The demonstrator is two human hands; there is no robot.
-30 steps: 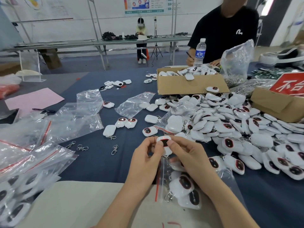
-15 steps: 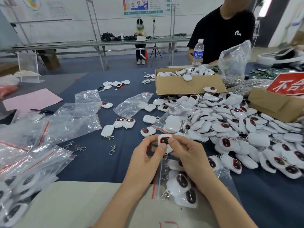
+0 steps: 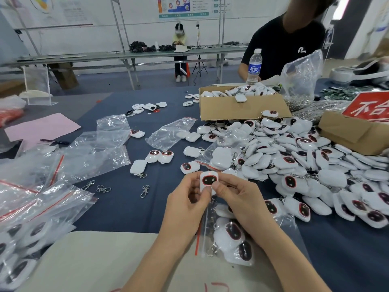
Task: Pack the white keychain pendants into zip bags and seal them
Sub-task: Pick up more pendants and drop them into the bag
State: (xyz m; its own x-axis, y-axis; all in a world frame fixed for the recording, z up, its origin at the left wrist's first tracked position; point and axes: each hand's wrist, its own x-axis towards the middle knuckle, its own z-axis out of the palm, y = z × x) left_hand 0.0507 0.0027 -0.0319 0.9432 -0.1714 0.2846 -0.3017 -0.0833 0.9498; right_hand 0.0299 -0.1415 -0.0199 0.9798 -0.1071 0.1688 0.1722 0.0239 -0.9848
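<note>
Both hands, left hand (image 3: 189, 199) and right hand (image 3: 237, 199), pinch one pendant (image 3: 208, 182) at frame centre above the part-filled zip bag (image 3: 229, 234). Looks light, rigid, smooth; best held by its edges.

Bright even light, warped blurry edges
</note>
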